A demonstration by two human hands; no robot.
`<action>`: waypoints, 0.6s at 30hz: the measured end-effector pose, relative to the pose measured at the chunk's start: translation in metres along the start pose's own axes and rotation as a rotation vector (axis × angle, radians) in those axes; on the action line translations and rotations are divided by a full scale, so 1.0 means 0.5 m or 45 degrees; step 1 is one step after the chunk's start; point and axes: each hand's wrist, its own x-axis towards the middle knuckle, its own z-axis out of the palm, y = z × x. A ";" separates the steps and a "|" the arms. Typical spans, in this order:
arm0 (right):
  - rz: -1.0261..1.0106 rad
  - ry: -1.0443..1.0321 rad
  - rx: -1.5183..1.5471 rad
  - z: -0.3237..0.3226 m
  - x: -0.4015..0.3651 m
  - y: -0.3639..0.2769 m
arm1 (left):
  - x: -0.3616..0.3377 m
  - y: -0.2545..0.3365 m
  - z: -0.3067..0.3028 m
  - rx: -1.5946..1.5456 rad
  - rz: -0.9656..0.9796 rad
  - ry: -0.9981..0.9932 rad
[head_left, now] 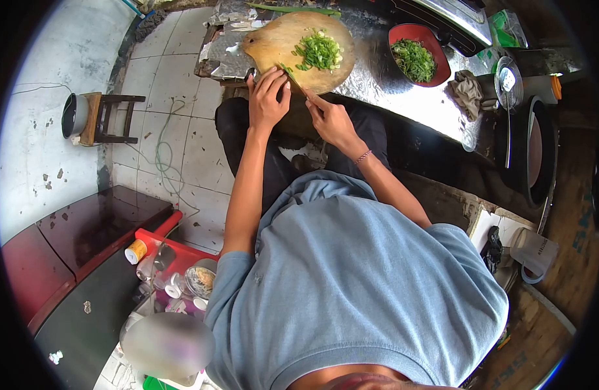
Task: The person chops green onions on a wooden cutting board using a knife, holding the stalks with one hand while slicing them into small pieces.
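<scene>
A round wooden cutting board (267, 42) with a small handle lies on the foil-covered table. On it is a heap of chopped green onion (319, 51). My left hand (270, 97) is at the board's near edge, its bent fingers pressing on a short green onion stalk (286, 67). In my right hand (332, 122) is a knife (294, 80), its blade pointing left beside my left fingertips; the handle is mostly hidden in my fist. Whole green onion leaves (293, 9) lie along the board's far edge.
To the right, a red bowl (436, 45) holds more chopped green onion. A crumpled cloth (466, 94), a wire strainer (508, 81) and a stove (442, 23) are near it. A small wooden stool (111, 119) stands at left. Behind on the left, a red tray (182, 255) holds jars.
</scene>
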 end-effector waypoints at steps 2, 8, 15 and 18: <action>-0.034 0.023 -0.027 0.003 -0.003 0.006 | 0.000 0.001 0.000 -0.001 0.002 -0.002; -0.253 0.078 0.017 0.013 0.036 0.015 | 0.001 -0.001 0.003 -0.007 0.011 -0.006; -0.248 0.068 -0.019 0.002 0.012 0.013 | 0.001 0.000 -0.001 0.052 0.027 -0.024; -0.220 0.072 -0.086 0.008 0.022 0.017 | -0.001 -0.002 -0.003 0.030 0.022 -0.039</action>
